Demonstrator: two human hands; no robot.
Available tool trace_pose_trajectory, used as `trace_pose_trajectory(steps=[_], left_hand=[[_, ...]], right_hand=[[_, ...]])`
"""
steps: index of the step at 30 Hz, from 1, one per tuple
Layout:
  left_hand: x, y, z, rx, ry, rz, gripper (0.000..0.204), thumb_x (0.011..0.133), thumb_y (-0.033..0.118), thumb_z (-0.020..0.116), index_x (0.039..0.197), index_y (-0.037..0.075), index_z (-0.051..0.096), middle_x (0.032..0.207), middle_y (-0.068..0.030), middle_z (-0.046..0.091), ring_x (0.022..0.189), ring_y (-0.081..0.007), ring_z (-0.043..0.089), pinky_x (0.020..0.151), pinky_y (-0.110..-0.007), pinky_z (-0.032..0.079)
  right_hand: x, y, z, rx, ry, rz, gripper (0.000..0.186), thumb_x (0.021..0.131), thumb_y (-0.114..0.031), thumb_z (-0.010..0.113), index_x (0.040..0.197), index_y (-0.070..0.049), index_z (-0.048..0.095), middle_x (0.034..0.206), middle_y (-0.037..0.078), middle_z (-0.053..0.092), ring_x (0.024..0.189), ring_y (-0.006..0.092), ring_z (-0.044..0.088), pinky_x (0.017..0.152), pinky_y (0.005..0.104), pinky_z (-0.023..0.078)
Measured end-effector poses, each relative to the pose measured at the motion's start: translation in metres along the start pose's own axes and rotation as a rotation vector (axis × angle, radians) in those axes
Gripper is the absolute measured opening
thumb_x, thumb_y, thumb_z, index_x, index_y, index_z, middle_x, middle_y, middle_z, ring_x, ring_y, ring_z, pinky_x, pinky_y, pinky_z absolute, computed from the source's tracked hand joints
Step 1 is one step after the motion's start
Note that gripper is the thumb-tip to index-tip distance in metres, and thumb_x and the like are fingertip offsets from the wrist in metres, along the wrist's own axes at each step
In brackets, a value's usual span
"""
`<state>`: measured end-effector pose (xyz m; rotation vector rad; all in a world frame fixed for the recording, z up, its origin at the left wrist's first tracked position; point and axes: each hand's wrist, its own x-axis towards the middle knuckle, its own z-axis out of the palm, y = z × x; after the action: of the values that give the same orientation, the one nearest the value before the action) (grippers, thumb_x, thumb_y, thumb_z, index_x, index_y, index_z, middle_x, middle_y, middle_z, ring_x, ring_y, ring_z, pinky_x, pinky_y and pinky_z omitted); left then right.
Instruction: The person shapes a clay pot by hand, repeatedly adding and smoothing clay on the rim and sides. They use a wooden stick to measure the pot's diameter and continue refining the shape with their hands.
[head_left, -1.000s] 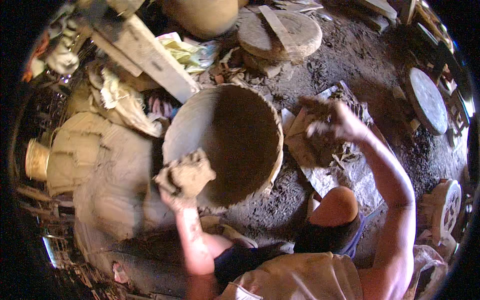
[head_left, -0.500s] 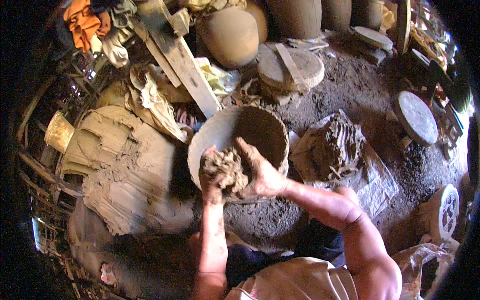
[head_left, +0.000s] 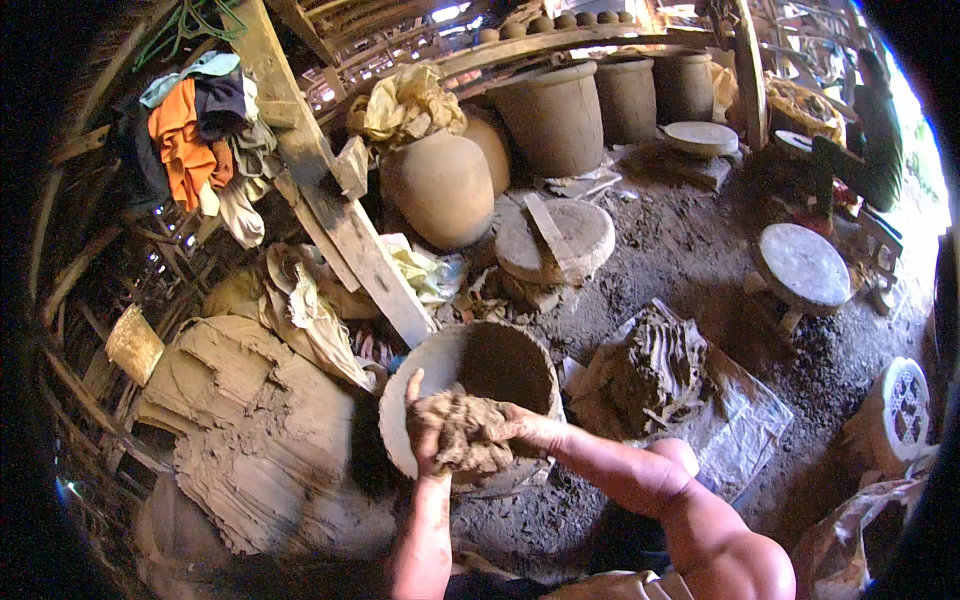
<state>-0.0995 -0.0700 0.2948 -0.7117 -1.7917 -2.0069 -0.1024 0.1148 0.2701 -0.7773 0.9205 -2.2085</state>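
The head view looks out from the person's own head, through the left of two fisheye cameras worn side by side. It faces down and forward, upright and unmirrored. The right shoulder [head_left: 750, 568] is nearest, at the lower edge, where the left forearm [head_left: 424, 545] also comes in. The left hand [head_left: 424, 440] and right hand [head_left: 532, 428] are close too, below the centre, over a tub [head_left: 515, 365] seen from above into its mouth. Farther off, near the top, pots [head_left: 560, 115] appear more from the side, and a rail [head_left: 600, 40] bows along the rim
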Motion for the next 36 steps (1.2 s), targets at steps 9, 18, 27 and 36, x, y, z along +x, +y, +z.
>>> trace_pose_trajectory(steps=[9, 18, 27, 36], left_hand=[[-0.015, -0.027, 0.018, -0.005, 0.117, -0.117, 0.068, 0.069, -0.001, 0.072, 0.128, 0.002, 0.038, 0.101, -0.0016, 0.056, 0.095, -0.0127, 0.054, 0.093, -0.032, 0.044], [0.011, 0.007, 0.015, -0.225, -0.072, 0.014, 0.076, 0.074, 0.028, 0.076, 0.135, 0.003, 0.038, 0.106, -0.0014, 0.057, 0.092, -0.0136, 0.056, 0.089, -0.027, 0.044], [0.002, -0.015, 0.037, -0.052, 0.254, -0.115, 0.063, 0.071, 0.007, 0.074, 0.125, 0.002, 0.042, 0.112, -0.0049, 0.054, 0.106, -0.0171, 0.052, 0.097, -0.033, 0.04], [0.02, 0.008, 0.02, -0.279, -0.109, 0.041, 0.067, 0.078, 0.026, 0.073, 0.132, 0.003, 0.04, 0.097, -0.0022, 0.056, 0.085, -0.0159, 0.054, 0.089, -0.04, 0.043]], right_hand=[[0.003, 0.037, -0.003, -1.247, 0.558, -0.223, 0.092, 0.064, -0.02, 0.083, 0.138, 0.006, 0.033, 0.13, 0.02, 0.05, 0.12, 0.0262, 0.05, 0.104, 0.0354, 0.038], [-0.008, -0.004, 0.0, -0.114, 0.072, 0.005, 0.096, 0.074, -0.034, 0.079, 0.144, 0.0, 0.024, 0.142, 0.009, 0.039, 0.128, 0.0185, 0.04, 0.108, 0.0318, 0.032], [-0.006, 0.013, 0.012, -1.021, 0.569, -0.384, 0.074, 0.064, -0.023, 0.082, 0.125, 0.001, 0.048, 0.119, 0.018, 0.058, 0.113, 0.0252, 0.057, 0.097, 0.0345, 0.044], [-0.009, -0.008, -0.006, -0.048, -0.031, -0.107, 0.084, 0.072, -0.038, 0.079, 0.134, 0.003, 0.041, 0.124, 0.009, 0.056, 0.112, 0.0182, 0.054, 0.1, 0.0326, 0.041]])
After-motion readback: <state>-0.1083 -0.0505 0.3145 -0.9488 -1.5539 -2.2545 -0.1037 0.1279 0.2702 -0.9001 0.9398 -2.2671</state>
